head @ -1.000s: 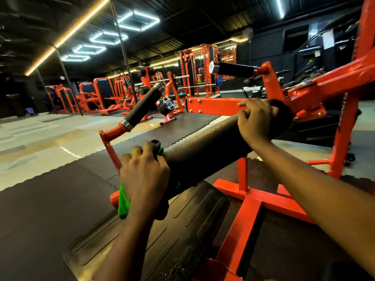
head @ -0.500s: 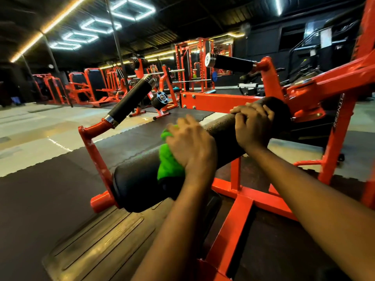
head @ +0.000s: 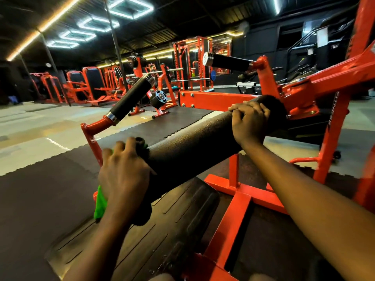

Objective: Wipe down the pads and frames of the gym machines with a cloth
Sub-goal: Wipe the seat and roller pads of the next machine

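The left hand (head: 123,175) wraps over the near end of the black roller pad (head: 194,147). Its fingers curl round the top of the cylinder and press a green cloth (head: 100,203) against it. The hand holds the cloth closed between palm and pad. A fold of cloth hangs out below the wrist, and a sliver shows past the fingertips. The hand is blurred. The left forearm rises from the lower edge of the view, almost straight up to the pad.

The right hand (head: 249,122) clasps the far end of the same pad. Its fingers hook over the top, with the knuckles up, in a firm closed grip on the foam itself. The right arm runs in a long diagonal from the lower right corner. Just beyond this hand the pad meets the orange frame (head: 235,209). The frame's base bars lie beneath both arms. A ribbed black footplate (head: 142,230) sits under the left hand. A black-sleeved handle (head: 132,98) angles up beyond the left fingers.

Half a second ago the left hand and cloth were near the middle of the pad, close beside the right hand. They have since slid back to the near end, where they were a second ago. The right hand has kept its hold.
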### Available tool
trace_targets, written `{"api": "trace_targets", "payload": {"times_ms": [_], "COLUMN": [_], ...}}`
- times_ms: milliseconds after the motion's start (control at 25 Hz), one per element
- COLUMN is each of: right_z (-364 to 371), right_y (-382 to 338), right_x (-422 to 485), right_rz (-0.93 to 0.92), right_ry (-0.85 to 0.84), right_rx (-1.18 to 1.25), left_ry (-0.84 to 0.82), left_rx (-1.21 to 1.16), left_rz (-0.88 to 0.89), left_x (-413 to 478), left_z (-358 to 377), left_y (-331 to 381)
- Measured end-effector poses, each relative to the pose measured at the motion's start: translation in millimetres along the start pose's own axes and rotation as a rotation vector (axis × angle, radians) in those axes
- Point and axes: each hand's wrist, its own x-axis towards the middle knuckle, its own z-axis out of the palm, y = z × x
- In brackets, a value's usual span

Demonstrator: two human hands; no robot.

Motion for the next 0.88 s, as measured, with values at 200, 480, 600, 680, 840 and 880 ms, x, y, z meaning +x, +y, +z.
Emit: {"api": "trace_targets", "payload": {"times_ms": [200, 480, 600, 680, 840, 880], "right_z": [4, 4, 0, -6, -15, -18], "right_y": [5, 6, 11, 12, 9, 7], "right_x": [-4, -5, -2, 1, -2, 0], "right_rz": [0.006, -0.008, -0.045, -0.052, 0.008, 0.021], "right_ry": [0.041, 0.051, -0.005, -0.044, -0.128, -0.178], "right_rx": [0.015, 0.057, 0.069, 0.077, 0.143, 0.134], "left_ry": [0.085, 0.051, -0.088, -0.134, -0.298, -0.348], "left_rx": [0.116, 0.071, -0.053, -0.144, -0.138, -0.196], "left_rz": [-0.128, -0.017, 0.087, 0.171, 0.471, 0.439], "left_x": [8, 36, 34, 38, 61, 68], "left_z": [22, 75, 79, 73, 59, 53], "left_y": [27, 145, 195, 196, 142, 131]}}
